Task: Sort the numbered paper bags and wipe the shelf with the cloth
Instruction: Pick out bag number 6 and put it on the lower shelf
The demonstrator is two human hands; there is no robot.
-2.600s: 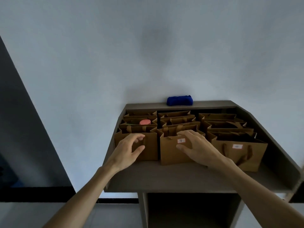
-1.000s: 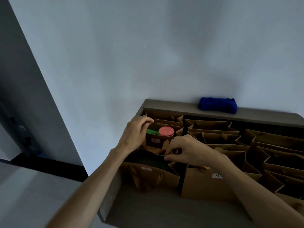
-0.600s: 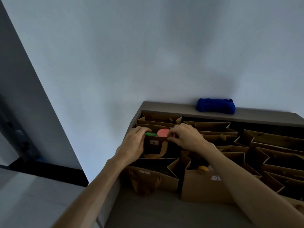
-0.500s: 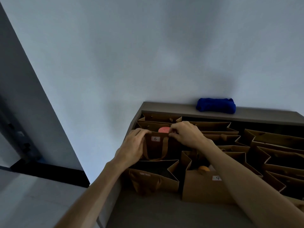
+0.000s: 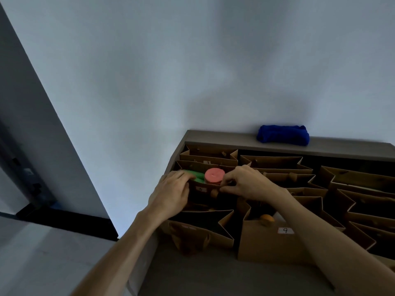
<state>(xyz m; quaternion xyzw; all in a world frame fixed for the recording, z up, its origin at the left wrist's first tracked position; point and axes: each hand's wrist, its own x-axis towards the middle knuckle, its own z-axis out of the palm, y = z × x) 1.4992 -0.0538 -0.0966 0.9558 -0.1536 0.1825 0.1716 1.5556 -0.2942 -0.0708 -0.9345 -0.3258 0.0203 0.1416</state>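
both hands (image 5: 171, 194) (image 5: 249, 183) on the rim of brown bag 6 (image 5: 202, 190), blue cloth (image 5: 283, 135) behind

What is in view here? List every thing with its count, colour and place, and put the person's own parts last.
paper bags: about a dozen, brown, standing in rows on the shelf; exact count unclear at the right edge
bag labelled 9: one, brown, front row, middle column
bag labelled 6: one, brown, left column, second row from the front
pink disc: one, in the bag labelled 6
green item: one, beside the pink disc in the same bag
orange ball: one, in the bag labelled 9
cloth: one, blue, on the shelf's back ledge
shelf: one, grey-brown, against the white wall
left hand: grip on the left rim of the bag labelled 6
right hand: grip pinching its right rim
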